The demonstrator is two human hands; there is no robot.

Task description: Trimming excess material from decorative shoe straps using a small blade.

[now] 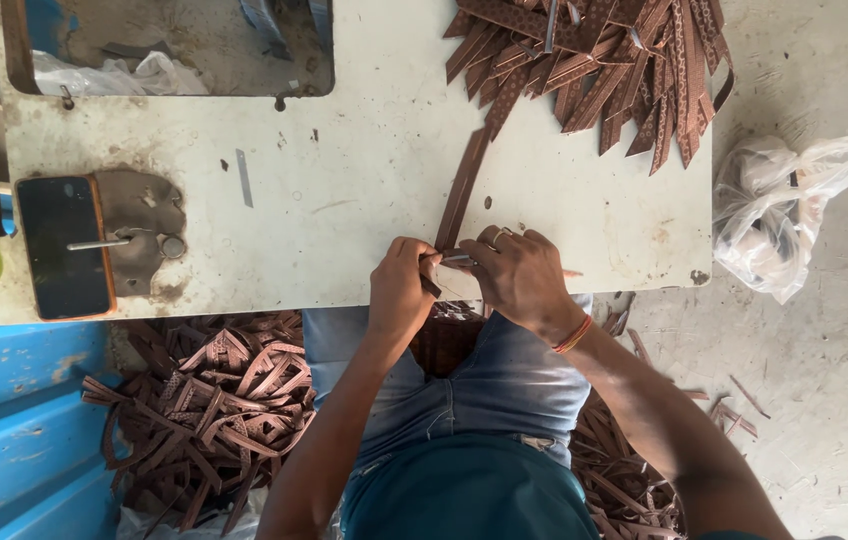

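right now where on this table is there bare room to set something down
Bare white tabletop lies between the dark phone and the long brown leather strip, and right of both hands. The far right corner is crowded with piled brown strips.

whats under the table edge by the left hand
A heap of brown strips lies on the floor below the white table, beside the left hand. How far the heap runs under the tabletop is hidden.
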